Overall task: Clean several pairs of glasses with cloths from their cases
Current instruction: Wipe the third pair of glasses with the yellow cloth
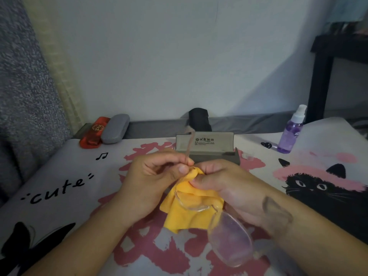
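- Bed [59, 196] with a printed cat-and-"cute" sheet carries everything.
- Left hand [151, 180] at the centre: fingers [184, 168] pinch the glasses' pinkish temple arm near the hinge.
- Right hand [229, 188] just at its 3 o'clock: fingers curl round the yellow cloth [187, 214], pressing it on the frame.
- Clear-framed glasses [229, 242] hang from the hands toward 5 o'clock, lenses over the cloth.
- Open grey case [207, 146] at 12 o'clock of the hands.
- Grey case [114, 128] and red case [93, 134], touching, at 10 o'clock.
- Purple spray bottle [289, 134], upright, at 2 o'clock.
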`<state>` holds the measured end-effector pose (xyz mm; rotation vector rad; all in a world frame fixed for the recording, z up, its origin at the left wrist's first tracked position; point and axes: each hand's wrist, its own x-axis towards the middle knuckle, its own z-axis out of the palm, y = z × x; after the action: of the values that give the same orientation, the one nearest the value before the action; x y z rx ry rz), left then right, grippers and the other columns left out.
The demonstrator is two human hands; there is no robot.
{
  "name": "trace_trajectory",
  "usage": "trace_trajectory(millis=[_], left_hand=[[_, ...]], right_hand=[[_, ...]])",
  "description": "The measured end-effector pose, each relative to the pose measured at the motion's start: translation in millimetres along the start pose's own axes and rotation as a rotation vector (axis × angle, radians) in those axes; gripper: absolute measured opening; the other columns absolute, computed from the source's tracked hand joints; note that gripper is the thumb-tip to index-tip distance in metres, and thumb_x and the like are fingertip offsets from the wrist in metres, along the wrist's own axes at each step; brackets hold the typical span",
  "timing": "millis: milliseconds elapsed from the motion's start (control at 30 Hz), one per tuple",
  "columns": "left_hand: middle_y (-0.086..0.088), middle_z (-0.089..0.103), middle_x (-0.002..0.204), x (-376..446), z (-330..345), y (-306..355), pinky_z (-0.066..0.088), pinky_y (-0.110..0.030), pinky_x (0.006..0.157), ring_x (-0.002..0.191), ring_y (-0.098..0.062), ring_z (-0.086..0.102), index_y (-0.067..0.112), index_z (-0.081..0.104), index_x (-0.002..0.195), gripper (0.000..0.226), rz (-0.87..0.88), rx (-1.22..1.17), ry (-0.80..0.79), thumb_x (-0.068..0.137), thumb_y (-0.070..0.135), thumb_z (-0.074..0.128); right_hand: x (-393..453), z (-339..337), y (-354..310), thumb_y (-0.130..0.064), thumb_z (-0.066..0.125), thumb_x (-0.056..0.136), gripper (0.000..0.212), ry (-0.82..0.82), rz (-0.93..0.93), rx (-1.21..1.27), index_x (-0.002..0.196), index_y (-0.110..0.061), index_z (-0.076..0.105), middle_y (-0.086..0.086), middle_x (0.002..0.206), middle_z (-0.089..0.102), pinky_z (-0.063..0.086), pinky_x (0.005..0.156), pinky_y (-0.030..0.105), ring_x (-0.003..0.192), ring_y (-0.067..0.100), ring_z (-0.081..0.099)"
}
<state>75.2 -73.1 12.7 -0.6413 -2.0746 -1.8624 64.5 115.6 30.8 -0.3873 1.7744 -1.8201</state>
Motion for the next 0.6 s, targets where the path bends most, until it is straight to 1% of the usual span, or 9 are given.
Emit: trace_trajectory(millis=[67, 133, 200, 300, 400, 500, 533, 567, 600], left_hand=[[0.006, 0.074, 0.094, -1.5, 1.7, -1.4, 0.052, -0.022, 0.080, 0.089, -0.012, 0.070, 0.023, 0.079, 0.095, 0.010, 0.101, 0.157, -0.011, 0.089, 0.021, 0.071], [0.006, 0.071, 0.094, -2.6, 4.0, -2.6, 0.051, -0.026, 0.080, 0.088, -0.019, 0.068, 0.015, 0.077, 0.096, 0.014, 0.187, 0.254, -0.011, 0.093, 0.019, 0.065], [0.005, 0.069, 0.093, -3.2, 6.9, -2.6, 0.051, -0.028, 0.079, 0.087, -0.021, 0.067, 0.011, 0.076, 0.096, 0.014, 0.234, 0.280, 0.010, 0.093, 0.018, 0.064], [0.006, 0.068, 0.092, -3.9, 9.1, -1.4, 0.050, -0.028, 0.079, 0.086, -0.020, 0.066, 0.014, 0.075, 0.095, 0.012, 0.246, 0.281, 0.025, 0.093, 0.017, 0.063], [0.006, 0.069, 0.092, -3.6, 9.9, -1.2, 0.050, -0.027, 0.078, 0.086, -0.018, 0.066, 0.014, 0.075, 0.095, 0.012, 0.262, 0.283, 0.045, 0.093, 0.017, 0.064], [0.007, 0.069, 0.090, -3.7, 12.8, 0.4, 0.051, -0.029, 0.078, 0.086, -0.016, 0.066, 0.024, 0.074, 0.091, 0.011, 0.261, 0.288, 0.056, 0.093, 0.020, 0.063], [0.007, 0.070, 0.091, -4.0, 13.8, 0.8, 0.052, -0.030, 0.078, 0.086, -0.016, 0.066, 0.026, 0.074, 0.093, 0.012, 0.248, 0.280, 0.055, 0.093, 0.021, 0.064], [0.007, 0.070, 0.092, -4.6, 14.5, 0.9, 0.052, -0.028, 0.079, 0.087, -0.016, 0.066, 0.026, 0.074, 0.094, 0.012, 0.238, 0.271, 0.042, 0.093, 0.020, 0.064], [0.008, 0.069, 0.092, -5.1, 14.9, 0.7, 0.050, -0.026, 0.080, 0.088, -0.016, 0.066, 0.025, 0.075, 0.094, 0.013, 0.238, 0.270, 0.017, 0.093, 0.019, 0.064]], right_hand=[[-0.6, 1.9, -1.1, 0.000, 0.065, 0.089, 0.009, -0.067, -0.018, -0.014, 0.097, -0.002, 0.071, 0.006, 0.085, 0.070, 0.053, 0.073, 0.027, 0.081, 0.016, 0.067], [0.6, 4.8, 0.5, -0.006, 0.070, 0.078, 0.022, -0.082, -0.030, -0.018, 0.099, -0.008, 0.073, 0.005, 0.089, 0.071, 0.052, 0.080, 0.030, 0.088, 0.017, 0.067], [2.2, 8.4, 3.5, -0.011, 0.070, 0.073, 0.022, -0.057, -0.022, 0.021, 0.094, -0.015, 0.074, 0.005, 0.087, 0.070, 0.051, 0.082, 0.034, 0.088, 0.019, 0.066], [4.0, 10.9, 5.5, -0.013, 0.071, 0.074, 0.020, -0.056, 0.003, 0.078, 0.094, -0.014, 0.076, 0.009, 0.088, 0.069, 0.050, 0.086, 0.042, 0.089, 0.025, 0.065], [2.4, 8.5, 4.0, -0.017, 0.070, 0.074, 0.021, -0.084, 0.045, 0.041, 0.093, -0.009, 0.075, 0.012, 0.087, 0.069, 0.052, 0.083, 0.042, 0.087, 0.026, 0.066], [2.9, 6.7, 4.6, -0.014, 0.070, 0.072, 0.030, -0.074, 0.032, 0.049, 0.097, 0.002, 0.071, 0.013, 0.084, 0.067, 0.053, 0.074, 0.035, 0.078, 0.023, 0.066], [1.3, 7.5, 3.1, -0.012, 0.070, 0.071, 0.029, -0.070, 0.029, 0.057, 0.096, 0.003, 0.071, 0.012, 0.081, 0.066, 0.053, 0.071, 0.032, 0.075, 0.021, 0.065], [1.4, 6.8, 4.1, -0.009, 0.069, 0.071, 0.021, -0.082, 0.021, 0.066, 0.091, -0.001, 0.073, 0.011, 0.079, 0.065, 0.053, 0.069, 0.030, 0.073, 0.020, 0.065], [0.3, 7.2, 2.1, -0.004, 0.068, 0.072, 0.011, -0.100, 0.027, 0.074, 0.080, -0.008, 0.074, 0.007, 0.074, 0.065, 0.052, 0.066, 0.028, 0.070, 0.018, 0.064]])
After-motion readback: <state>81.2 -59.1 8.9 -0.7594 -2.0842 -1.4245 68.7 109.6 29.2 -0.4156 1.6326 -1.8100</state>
